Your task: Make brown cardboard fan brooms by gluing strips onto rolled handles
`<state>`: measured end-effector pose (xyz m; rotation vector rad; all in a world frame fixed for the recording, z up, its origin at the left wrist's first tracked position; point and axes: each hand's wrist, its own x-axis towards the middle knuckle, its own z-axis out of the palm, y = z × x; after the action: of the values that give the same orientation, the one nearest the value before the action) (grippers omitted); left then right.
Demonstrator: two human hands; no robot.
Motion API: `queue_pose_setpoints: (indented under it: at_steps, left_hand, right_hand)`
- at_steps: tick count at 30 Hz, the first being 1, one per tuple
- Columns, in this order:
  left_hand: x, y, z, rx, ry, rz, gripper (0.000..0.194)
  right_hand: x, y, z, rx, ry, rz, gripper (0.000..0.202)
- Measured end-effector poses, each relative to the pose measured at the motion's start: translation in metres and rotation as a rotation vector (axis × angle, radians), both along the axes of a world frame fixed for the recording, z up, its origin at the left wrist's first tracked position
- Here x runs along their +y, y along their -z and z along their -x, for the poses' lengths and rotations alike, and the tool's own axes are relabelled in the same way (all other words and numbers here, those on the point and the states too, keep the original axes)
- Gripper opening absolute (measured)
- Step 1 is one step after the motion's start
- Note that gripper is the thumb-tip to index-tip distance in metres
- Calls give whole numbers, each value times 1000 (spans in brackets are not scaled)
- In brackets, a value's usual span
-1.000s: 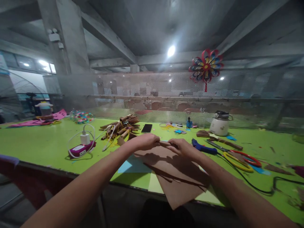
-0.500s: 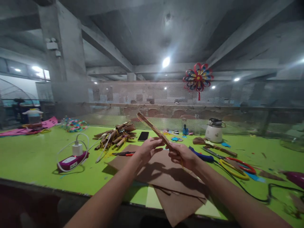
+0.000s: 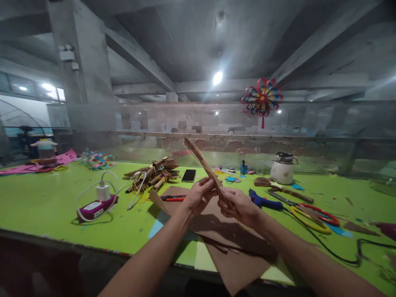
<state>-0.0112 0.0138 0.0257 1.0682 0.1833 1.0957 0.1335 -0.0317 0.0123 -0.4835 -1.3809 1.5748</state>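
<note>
A thin brown cardboard strip [image 3: 200, 157], with yellow string along it, slants up and away to the left between my hands. My left hand [image 3: 200, 196] pinches its middle from the left side. Around its lower end, the fingers of my right hand [image 3: 237, 205] are closed. Below both hands lie brown cardboard sheets [image 3: 235, 264], in shadow and partly hidden by my wrists. Pliers with red handles [image 3: 175, 199] rest on the cardboard beside my left hand. Just right of my right hand is a blue glue gun [image 3: 264, 201] with a black cord.
Large scissors [image 3: 309, 212] with red and yellow handles lie at right, a white jug [image 3: 282, 169] behind. A phone [image 3: 188, 175] and a pile of brown rolls [image 3: 154, 175] sit farther back. At left is a purple power strip [image 3: 99, 207]. A perforated screen [image 3: 173, 119] borders the back.
My left hand has come up from beside the strip and now grips it. The strip's far end has risen slightly. The view has shifted a little.
</note>
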Motion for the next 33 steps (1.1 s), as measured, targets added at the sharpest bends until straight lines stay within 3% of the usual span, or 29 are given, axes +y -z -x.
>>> queue_pose_setpoints:
  at_steps: [4, 8, 13, 17, 24, 30, 33]
  left_hand:
    - [-2, 1, 6, 43, 76, -18, 24]
    - [-6, 1, 8, 78, 124, -71, 30]
    - [-6, 0, 4, 107, 58, -38, 26]
    - [2, 1, 4, 106, -28, -16, 21]
    - [12, 1, 9, 73, -94, 11, 16]
    - [14, 1, 12, 69, -121, -3, 18]
    - [13, 1, 14, 83, -116, 1, 17]
  right_hand:
    - [-3, 5, 6, -14, 24, -32, 24]
    - [-8, 4, 5, 28, -121, 47, 23]
    - [-6, 5, 0, 18, -170, 50, 24]
    - [0, 8, -2, -62, -61, 68, 33]
    - [8, 9, -6, -206, 316, -49, 39]
    - [12, 11, -14, -368, 363, -61, 35]
    - [10, 6, -15, -541, 531, -270, 29]
